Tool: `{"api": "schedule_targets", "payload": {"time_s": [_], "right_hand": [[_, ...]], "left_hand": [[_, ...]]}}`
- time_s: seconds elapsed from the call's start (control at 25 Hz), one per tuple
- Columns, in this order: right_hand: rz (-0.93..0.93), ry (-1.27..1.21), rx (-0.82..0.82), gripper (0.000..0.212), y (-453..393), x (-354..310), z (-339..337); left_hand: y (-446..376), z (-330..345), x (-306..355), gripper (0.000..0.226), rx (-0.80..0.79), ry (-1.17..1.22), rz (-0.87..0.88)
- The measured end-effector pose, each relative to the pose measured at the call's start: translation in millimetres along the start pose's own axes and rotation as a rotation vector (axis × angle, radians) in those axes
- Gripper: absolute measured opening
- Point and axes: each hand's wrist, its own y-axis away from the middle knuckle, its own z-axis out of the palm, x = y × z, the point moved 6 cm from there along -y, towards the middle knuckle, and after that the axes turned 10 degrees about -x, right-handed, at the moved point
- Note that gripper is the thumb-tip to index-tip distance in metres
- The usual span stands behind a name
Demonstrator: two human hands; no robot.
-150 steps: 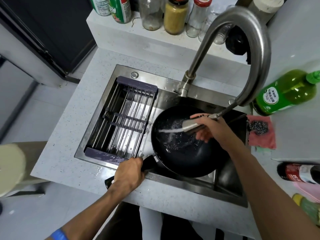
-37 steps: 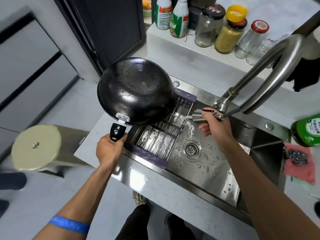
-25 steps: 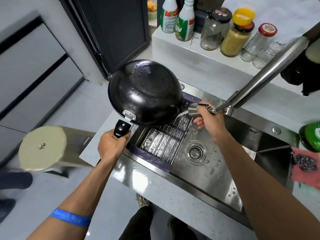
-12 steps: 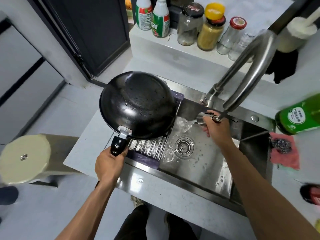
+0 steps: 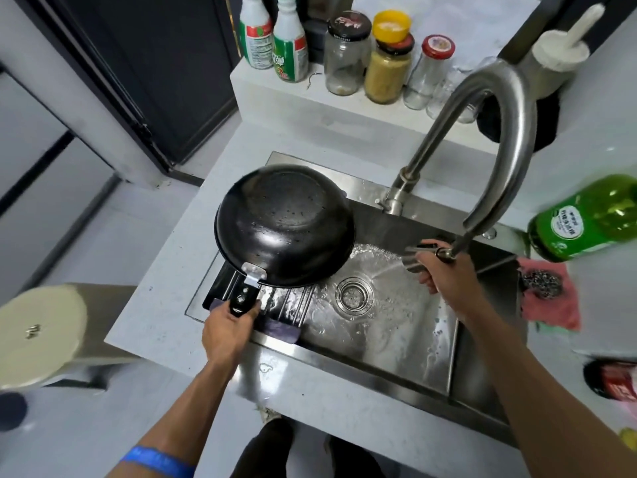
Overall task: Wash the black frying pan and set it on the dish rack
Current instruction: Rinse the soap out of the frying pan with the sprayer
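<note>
The black frying pan [image 5: 284, 224] is turned bottom-up and tilted over the dish rack [image 5: 275, 307], which spans the left part of the steel sink [image 5: 389, 326]. The pan hides most of the rack. My left hand [image 5: 229, 331] grips the pan's black handle at the sink's front edge. My right hand [image 5: 444, 274] holds the pull-out spray head [image 5: 415, 258] of the faucet [image 5: 496, 143]. Water sprays from it leftward into the basin, toward the drain [image 5: 355, 294].
Jars and bottles [image 5: 348, 53] line the raised ledge behind the sink. A green bottle [image 5: 582, 220] and a steel scourer on a pink cloth [image 5: 548, 294] lie right of the sink. A round cream stool [image 5: 38, 336] stands at the left.
The pan, first rinsed inside the basin, has been lifted and flipped bottom-up. Over the last second it came down over the rack. The spray head has moved right and down, with water still running.
</note>
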Motion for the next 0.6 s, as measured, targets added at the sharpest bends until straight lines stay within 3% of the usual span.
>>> {"api": "schedule_targets", "payload": {"time_s": [0.2,0.32,0.48,0.52,0.6], "right_hand": [[-0.035,0.041,0.001,0.024,-12,-7,-12],[-0.058,0.063,-0.003,0.020,-23,-11,-21],[-0.022,0.022,0.023,0.015,-22,6,-27],[-0.014,0.027,0.018,0.016,-20,6,-26],[-0.023,0.036,0.007,0.017,-19,0,-23]], "left_hand": [[-23,7,-15,0.024,-0.002,-0.015,0.068],[-39,5,-12,0.039,0.060,-0.188,0.099],[-24,-8,-8,0.058,0.130,-0.364,-0.015],[-9,-12,-3,0.058,0.212,-0.380,0.030],[26,8,15,0.043,0.241,-0.493,0.374]]}}
